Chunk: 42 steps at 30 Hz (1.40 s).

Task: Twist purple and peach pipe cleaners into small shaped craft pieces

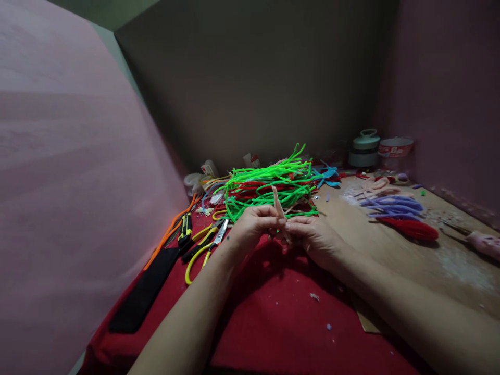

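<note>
Between my two hands is a pale pink fuzzy strip (277,200), like a pipe cleaner, its upper end pointing up. My left hand (258,221) pinches it from the left. The fingertips of my right hand (310,232) close on its lower part, where the two hands meet. Fingers hide much of that lower part. Just behind my hands lies a big heap of green pipe cleaners (269,174), with red ones (253,186) among them. Scissors with yellow handles (201,259) rest beside my left forearm, blades toward the heap.
Left of the scissors are pliers (201,240), a yellow-black cutter (185,229), orange pipe cleaners (169,237) and a black strip (146,289). On the wooden board (344,219) at right lie purple pipe cleaners (398,207) and a red fuzzy piece (410,229). A lidded pot (364,151) stands behind.
</note>
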Motion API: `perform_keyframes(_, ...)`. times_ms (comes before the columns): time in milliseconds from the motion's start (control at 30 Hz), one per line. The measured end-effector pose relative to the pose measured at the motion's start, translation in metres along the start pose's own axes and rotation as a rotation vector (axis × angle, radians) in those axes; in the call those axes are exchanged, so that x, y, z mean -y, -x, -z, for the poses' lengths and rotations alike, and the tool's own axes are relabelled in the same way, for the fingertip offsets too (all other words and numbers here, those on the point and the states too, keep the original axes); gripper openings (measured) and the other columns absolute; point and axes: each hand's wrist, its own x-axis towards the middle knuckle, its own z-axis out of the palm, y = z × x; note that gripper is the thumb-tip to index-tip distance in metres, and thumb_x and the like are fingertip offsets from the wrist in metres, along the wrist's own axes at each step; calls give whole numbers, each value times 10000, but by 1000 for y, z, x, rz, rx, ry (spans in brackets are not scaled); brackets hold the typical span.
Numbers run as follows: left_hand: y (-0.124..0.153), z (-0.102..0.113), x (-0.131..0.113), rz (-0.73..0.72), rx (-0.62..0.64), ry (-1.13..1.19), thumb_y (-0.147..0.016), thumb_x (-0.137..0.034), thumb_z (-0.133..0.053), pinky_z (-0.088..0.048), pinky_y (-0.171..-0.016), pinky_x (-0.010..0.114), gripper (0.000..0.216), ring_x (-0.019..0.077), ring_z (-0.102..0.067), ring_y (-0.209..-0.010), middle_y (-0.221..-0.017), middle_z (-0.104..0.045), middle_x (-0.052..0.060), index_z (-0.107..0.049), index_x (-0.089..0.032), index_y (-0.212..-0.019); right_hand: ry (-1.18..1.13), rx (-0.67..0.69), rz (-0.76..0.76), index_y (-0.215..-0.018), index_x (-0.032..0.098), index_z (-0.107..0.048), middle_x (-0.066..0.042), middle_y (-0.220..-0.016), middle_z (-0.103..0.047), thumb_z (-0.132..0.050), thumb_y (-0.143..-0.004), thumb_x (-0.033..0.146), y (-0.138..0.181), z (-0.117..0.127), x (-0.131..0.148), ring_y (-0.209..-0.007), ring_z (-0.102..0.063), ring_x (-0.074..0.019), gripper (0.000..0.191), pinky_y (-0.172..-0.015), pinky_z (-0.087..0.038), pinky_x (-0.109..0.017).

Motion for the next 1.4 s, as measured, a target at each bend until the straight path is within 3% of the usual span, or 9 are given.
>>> perform_keyframes(233,2,1,-7,-10,-9,-53,-678,-275,-666,-381,-499,221,207,91,-516,-500,-614,-590,31,-607,-88,-743,-15,-101,-25,-673,138,-656,-40,-592,-650,-679,-614,256,-1,1,1,-498,-533,-108,134,-506,-388,-234)
perform_keyframes(633,5,-8,-14,-165,-60,-157,-668,-226,-642,-416,-539,229,126,87,-501,-542,-687,-579,14,-598,-127,-732,-13,-84,-28,-641,139,-634,-19,-549,-618,-676,-599,253,0,-1,3,-462,-489,-81,129,-478,-358,-215)
perform_keyframes(733,6,-6,-14,-197,-58,-338,-717,-247,-612,-418,-572,227,135,94,-502,-589,-709,-554,13,-633,-141,-796,11,-97,-51,-627,146,-615,-27,-551,-626,-672,-597,245,0,0,3,-460,-497,-86,118,-477,-356,-216)
perform_keyframes(900,9,-2,-16,-418,-130,-829,-773,-246,-570,-417,-704,228,129,125,-513,-779,-826,-518,26,-683,-204,-820,49,-86,-18,-542,144,-571,-18,-516,-606,-647,-600,216,1,-2,6,-442,-472,-78,120,-480,-341,-219)
perform_keyframes(1067,11,1,-20,-532,-146,-1017,-774,-255,-584,-396,-851,281,100,180,-467,-1033,-1124,-476,63,-671,-206,-775,176,-78,59,-499,140,-558,13,-469,-541,-613,-621,206,3,-6,9,-439,-413,-69,149,-474,-296,-222)
perform_keyframes(1233,16,-2,-28,-527,-54,-1224,-802,-237,-540,-374,-801,302,138,159,-483,-855,-859,-580,41,-655,-197,-737,421,-91,170,-524,139,-563,23,-493,-512,-578,-664,228,3,-4,8,-482,-406,-79,167,-502,-308,-228)
perform_keyframes(1400,21,-15,-34,-376,-124,-1276,-725,-153,-525,-341,-706,283,110,142,-466,-707,-663,-570,8,-606,-157,-650,828,-115,422,-595,151,-587,5,-557,-538,-523,-744,227,5,-2,4,-540,-456,-104,180,-548,-339,-235)
